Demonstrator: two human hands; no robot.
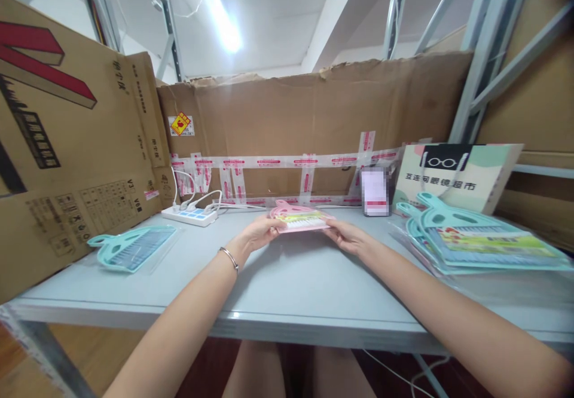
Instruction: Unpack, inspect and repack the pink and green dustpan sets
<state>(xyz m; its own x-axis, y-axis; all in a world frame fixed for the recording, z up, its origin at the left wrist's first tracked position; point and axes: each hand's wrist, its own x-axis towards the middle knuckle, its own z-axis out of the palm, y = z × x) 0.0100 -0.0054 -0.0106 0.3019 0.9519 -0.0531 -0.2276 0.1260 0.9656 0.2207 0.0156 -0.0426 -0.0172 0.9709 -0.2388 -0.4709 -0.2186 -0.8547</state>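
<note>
Between my two hands is a pink dustpan and brush set (pixel 301 219) with a printed label and white bristles, held just above the middle of the table. My left hand (pixel 260 233) pinches its left edge, and a silver bangle circles that wrist. On the opposite edge, my right hand (pixel 345 235) has its thumb and fingers closed. A single mint-green dustpan and brush set (pixel 137 248) in clear plastic lies to the left. Off to the right sits a stack of mint-green dustpan sets (pixel 488 239), the top one labelled, with something pink showing beneath.
A white power strip (pixel 191 214) with plugged cables lies at the back left. A phone (pixel 375 192) stands upright against the taped cardboard wall (pixel 287 117). Behind the stack is a paper bag (pixel 457 174) with a glasses print. A large carton (pixel 67 135) flanks the grey table (pixel 287 290).
</note>
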